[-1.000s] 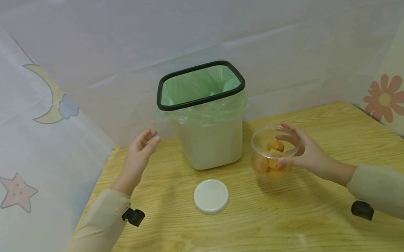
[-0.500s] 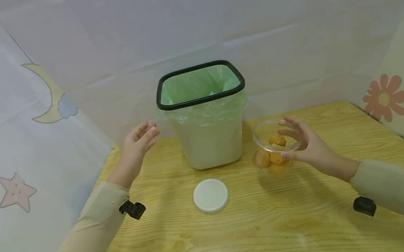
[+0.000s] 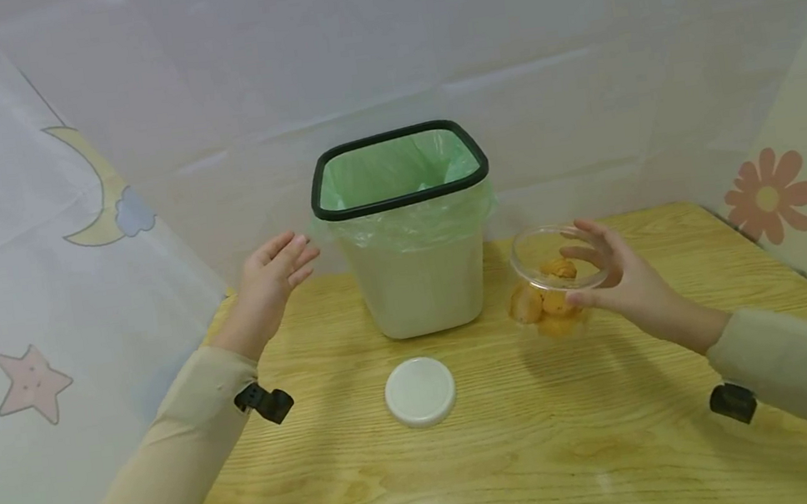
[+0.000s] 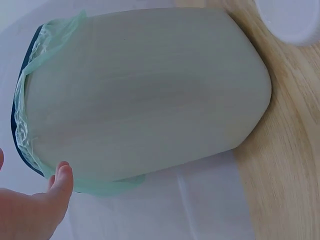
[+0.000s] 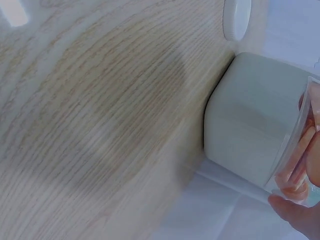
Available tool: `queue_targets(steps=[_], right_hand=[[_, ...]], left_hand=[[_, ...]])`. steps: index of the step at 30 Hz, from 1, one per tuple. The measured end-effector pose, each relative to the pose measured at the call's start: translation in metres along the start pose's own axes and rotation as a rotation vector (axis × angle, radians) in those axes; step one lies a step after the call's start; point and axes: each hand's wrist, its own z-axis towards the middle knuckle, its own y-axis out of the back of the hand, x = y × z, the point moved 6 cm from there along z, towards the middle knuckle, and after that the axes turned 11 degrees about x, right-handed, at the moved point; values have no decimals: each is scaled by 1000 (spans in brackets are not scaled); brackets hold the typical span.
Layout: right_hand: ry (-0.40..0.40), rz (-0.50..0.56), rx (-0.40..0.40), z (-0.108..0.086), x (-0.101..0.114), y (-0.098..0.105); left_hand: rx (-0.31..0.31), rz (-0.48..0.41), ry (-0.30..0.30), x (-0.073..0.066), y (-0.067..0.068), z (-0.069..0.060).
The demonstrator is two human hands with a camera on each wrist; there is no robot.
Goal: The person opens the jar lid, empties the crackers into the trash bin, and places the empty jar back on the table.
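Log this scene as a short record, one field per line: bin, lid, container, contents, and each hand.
Bin: pale, black-rimmed, lined with a green bag
Lid: white, round, lying on the table
Container: clear, uncovered
Contents: several orange-brown pieces
Left hand: beside the bin, holding nothing
Right hand: gripping the container near its rim

Wood-grain tbl w/ lined bin at back, rd white lid nearer.

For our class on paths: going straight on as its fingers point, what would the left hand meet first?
The left hand would probably meet the bin or its overhanging bag, though depth is unclear.
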Motion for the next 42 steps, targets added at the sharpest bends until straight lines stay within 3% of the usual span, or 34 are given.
queue_targets(steps=[4,14,25,42], right_hand=[[-6,-14,-8,0,1,3],[48,69,-7,3,6,6],[54,77,-23,4,11,12],[26,40,-34,7,18,16]], left_hand=[[-27,-30,6,-5,1,3],[-79,-87,32,-20,4,11],[-98,-120,43,-33,5,23],[-103,-213,205,-45,0,46]])
